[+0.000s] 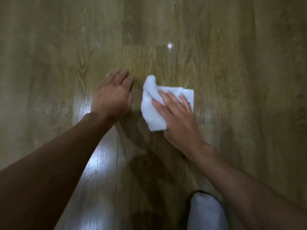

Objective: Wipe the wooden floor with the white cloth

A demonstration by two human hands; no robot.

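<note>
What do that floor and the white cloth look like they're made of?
The floor looks like wood or wood-look laminate with a glossy finish: grain lines, plank seams and bright light reflections show. The white cloth under the right hand seems a soft, thick, matte fabric, perhaps cotton terry: it bunches into rounded folds.

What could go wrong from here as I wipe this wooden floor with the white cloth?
1. The left hand rests flat on the glossy wooden floor; if that patch is damp, it could slip under your weight.
2. The white cloth is bunched at its left edge and the right hand presses only part of it, so it may fold over and wipe unevenly.
</note>
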